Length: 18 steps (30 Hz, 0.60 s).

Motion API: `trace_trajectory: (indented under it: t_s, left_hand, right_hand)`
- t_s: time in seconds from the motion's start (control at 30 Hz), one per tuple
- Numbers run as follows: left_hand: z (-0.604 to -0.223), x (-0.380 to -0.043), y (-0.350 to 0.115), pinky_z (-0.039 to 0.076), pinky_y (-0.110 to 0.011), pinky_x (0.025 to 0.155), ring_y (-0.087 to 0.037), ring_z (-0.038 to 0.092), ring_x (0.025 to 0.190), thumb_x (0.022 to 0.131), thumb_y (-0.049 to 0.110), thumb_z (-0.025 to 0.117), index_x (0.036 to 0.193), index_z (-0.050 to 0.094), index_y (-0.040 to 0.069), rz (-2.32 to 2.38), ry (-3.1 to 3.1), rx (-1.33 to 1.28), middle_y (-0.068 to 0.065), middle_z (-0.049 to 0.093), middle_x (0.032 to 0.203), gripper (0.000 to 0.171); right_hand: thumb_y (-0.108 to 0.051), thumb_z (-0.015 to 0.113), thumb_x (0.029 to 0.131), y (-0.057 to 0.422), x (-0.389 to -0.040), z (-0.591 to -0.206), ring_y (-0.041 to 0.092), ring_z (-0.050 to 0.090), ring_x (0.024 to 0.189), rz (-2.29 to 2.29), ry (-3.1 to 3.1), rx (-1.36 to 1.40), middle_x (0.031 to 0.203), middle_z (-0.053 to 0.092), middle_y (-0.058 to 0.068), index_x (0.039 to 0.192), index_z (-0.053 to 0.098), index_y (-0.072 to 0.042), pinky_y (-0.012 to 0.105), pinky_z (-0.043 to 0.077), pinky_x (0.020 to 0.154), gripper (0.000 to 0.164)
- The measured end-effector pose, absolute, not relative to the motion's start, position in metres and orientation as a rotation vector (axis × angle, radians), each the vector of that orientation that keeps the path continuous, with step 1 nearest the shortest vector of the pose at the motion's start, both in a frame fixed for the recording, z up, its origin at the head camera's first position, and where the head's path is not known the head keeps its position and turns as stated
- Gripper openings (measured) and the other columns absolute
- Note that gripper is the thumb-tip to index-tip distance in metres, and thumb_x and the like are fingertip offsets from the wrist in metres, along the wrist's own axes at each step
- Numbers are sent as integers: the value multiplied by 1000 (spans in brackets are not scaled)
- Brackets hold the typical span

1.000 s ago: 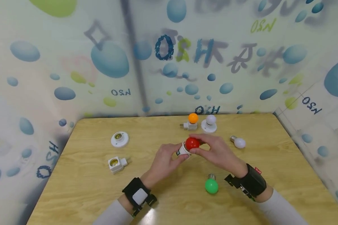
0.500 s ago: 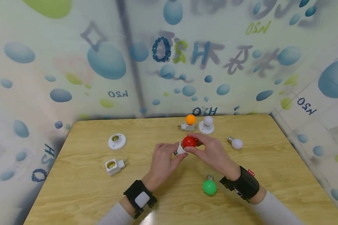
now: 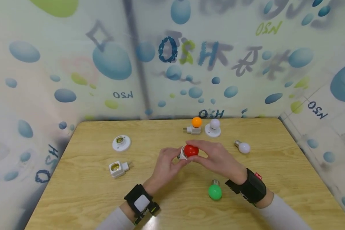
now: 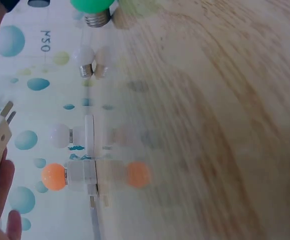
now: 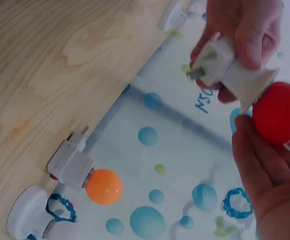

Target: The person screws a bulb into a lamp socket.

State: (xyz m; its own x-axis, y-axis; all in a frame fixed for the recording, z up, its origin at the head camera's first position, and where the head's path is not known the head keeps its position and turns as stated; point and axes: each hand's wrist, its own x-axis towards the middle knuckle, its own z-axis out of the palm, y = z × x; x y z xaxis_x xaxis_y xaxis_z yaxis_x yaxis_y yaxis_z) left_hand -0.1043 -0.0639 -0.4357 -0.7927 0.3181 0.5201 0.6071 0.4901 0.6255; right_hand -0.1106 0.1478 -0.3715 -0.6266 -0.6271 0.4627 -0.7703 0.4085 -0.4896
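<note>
Above the middle of the table, my left hand (image 3: pixel 167 164) grips a white plug-in lamp socket (image 5: pixel 246 82), whose two flat prongs show in the right wrist view. My right hand (image 3: pixel 219 159) holds a red bulb (image 3: pixel 191 150) between thumb and fingers. The bulb sits at the socket's flared mouth; how far its base is in is hidden. Nearest to my right forearm lies a green bulb (image 3: pixel 215 192) on the table. In the left wrist view only part of the socket and a few fingers (image 4: pixel 2 192) show at the left edge.
At the back stand an orange bulb (image 3: pixel 196 122) in a plug socket and a white bulb (image 3: pixel 214 124) in a round base. A loose white bulb (image 3: pixel 244 147) lies right. A round socket (image 3: pixel 121 143) and a square plug socket (image 3: pixel 117 169) lie left on the wooden table (image 3: pixel 83 195).
Both hands still hold the socket and the red bulb together. My right hand has turned a little around the bulb and shifted slightly left and down. The head view sways slightly.
</note>
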Motion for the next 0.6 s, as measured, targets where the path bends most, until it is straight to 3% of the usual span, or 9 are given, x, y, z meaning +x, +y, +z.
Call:
trace_trajectory:
  t_s: [0.2,0.37,0.47,0.6]
  left_hand:
    - [-435,-106,-61,39,-40,88,-11,63,95,86,41,68,109,74,12,-1125,-2313,-681,4,73,99,38]
    - [-436,-109,-59,45,-39,89,-16,61,103,83,38,73,111,73,12,-1120,-2367,-689,2,71,104,38]
    - [-438,-109,-59,45,-37,94,-17,58,111,79,36,76,120,68,11,-1134,-2462,-733,1,67,117,49]
    - [-438,-105,-62,37,-40,103,-20,49,125,79,41,75,140,50,9,-1116,-2648,-683,-4,54,137,73]
  right_hand:
    - [-22,77,79,136,-110,-371,16,65,100,912,-2404,1125,118,66,7,127,61,-2,29,54,79,55]
    - [-30,76,80,136,-114,-374,11,64,95,959,-2508,1012,115,67,3,129,60,-6,28,54,76,56]
    - [-35,72,83,139,-115,-376,10,63,95,1003,-2583,963,116,67,2,130,59,-8,31,54,77,55]
    - [-38,69,86,143,-118,-377,11,62,99,1010,-2609,980,121,65,3,131,60,-8,33,53,81,54]
